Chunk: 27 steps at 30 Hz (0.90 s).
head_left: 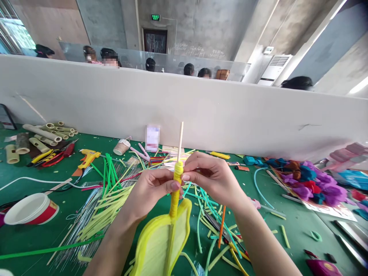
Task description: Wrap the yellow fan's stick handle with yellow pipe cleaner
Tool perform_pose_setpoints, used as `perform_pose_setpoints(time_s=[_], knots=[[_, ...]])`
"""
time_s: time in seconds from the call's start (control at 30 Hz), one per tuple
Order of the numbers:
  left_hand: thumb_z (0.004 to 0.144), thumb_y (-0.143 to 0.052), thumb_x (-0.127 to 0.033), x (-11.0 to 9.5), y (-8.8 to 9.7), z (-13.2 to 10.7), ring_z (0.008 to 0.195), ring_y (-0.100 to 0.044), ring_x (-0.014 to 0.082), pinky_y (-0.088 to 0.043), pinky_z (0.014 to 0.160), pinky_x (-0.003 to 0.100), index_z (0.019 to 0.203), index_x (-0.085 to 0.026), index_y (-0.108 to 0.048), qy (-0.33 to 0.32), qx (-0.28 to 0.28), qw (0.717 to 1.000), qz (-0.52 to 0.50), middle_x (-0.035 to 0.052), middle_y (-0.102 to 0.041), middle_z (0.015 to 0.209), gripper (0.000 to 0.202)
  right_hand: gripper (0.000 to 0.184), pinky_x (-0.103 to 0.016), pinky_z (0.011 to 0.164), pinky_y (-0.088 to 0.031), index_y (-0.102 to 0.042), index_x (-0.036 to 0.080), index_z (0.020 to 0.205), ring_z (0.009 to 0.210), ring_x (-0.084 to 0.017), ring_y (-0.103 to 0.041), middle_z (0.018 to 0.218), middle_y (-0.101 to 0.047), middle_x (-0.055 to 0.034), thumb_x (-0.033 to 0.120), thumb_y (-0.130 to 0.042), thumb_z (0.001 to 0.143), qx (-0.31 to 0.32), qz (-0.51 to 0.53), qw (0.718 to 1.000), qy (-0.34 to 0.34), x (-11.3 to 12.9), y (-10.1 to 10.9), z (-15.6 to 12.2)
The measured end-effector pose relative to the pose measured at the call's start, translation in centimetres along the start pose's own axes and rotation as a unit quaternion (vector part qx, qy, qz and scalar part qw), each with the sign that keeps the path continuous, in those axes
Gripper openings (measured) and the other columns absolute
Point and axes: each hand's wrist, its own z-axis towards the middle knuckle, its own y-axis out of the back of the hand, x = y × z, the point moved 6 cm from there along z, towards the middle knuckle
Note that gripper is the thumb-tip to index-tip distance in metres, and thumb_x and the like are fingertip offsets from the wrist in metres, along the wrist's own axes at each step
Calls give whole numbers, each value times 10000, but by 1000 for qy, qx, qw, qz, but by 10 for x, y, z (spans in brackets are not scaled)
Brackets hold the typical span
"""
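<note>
A thin wooden stick stands upright between my hands, wrapped lower down in yellow pipe cleaner. A yellow leaf shape edged in fuzzy wire hangs from it toward me. My left hand is closed around the wrapped stem, thumb against it. My right hand pinches the top of the yellow wrapping from the right.
Loose green, yellow and teal pipe cleaners cover the green table. A yellow glue gun, red pliers, bamboo tubes and a paper bowl lie left. Purple and blue fuzzy flowers sit right. A white partition stands behind.
</note>
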Motion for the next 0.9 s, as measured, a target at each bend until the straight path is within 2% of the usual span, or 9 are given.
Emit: perform_pose_setpoints(time_s=[0.07,0.17,0.27,0.33,0.4,0.5,0.6,0.77,0.9], knots=[[753,-821,-391,4,-3,0,589,-650,137,-543,600,243,753,-155,-769,13,37,998,-53,30,-704,667,242,142,-295,634,-502,-769,213,789,729,-152,-621,787,-666,-34,348,-782,828,-2,31,999,9,2,0,0],[720,-840,-431,7,-8,-2,546,-654,141,-541,548,250,766,-153,-770,34,83,991,-98,37,-706,682,290,193,-289,613,-528,-770,210,821,740,-154,-628,828,-668,-43,400,-795,806,37,113,993,-1,2,-8,0],[744,-830,-399,5,-11,-5,601,-696,157,-565,617,262,796,-160,-769,49,106,990,-75,41,-729,706,251,211,-288,585,-534,-762,208,835,708,-146,-623,831,-646,-36,418,-772,823,70,153,985,-20,-2,-14,-2],[773,-816,-339,0,-10,-7,711,-720,162,-569,700,250,840,-177,-772,38,77,996,-30,39,-748,759,181,202,-279,573,-514,-746,203,803,671,-131,-599,800,-629,-22,402,-775,823,52,136,989,-24,-5,-12,-3],[776,-815,-283,-4,-7,-8,804,-717,160,-560,759,231,882,-196,-767,14,25,999,24,29,-757,827,145,212,-274,569,-484,-723,195,758,662,-128,-578,768,-619,-13,389,-801,796,16,95,995,-26,-8,-8,-4],[776,-811,-257,-9,-4,-10,813,-696,148,-542,746,202,860,-209,-747,-27,-53,994,91,2,-744,834,116,208,-280,574,-449,-707,188,733,666,-135,-567,732,-614,-9,357,-816,782,-33,1,999,-30,-8,-3,-5],[796,-792,-288,-10,-3,-7,768,-681,141,-530,713,197,820,-200,-745,-40,-76,991,99,-3,-727,783,103,162,-290,596,-457,-728,188,774,695,-145,-588,774,-634,-26,332,-763,840,-32,-65,997,-18,-1,-1,-5],[811,-780,-323,-4,-1,2,637,-661,133,-528,661,222,774,-160,-738,-6,-12,1000,25,13,-703,673,172,110,-301,673,-498,-765,196,852,775,-152,-629,864,-665,-49,273,-701,897,1,-74,997,7,6,3,-3],[793,-793,-369,5,-6,2,561,-651,124,-526,568,224,771,-146,-743,13,62,995,-78,17,-689,669,230,117,-297,653,-514,-766,189,823,769,-156,-639,845,-666,-46,305,-773,836,19,49,999,-10,0,-2,-1]])
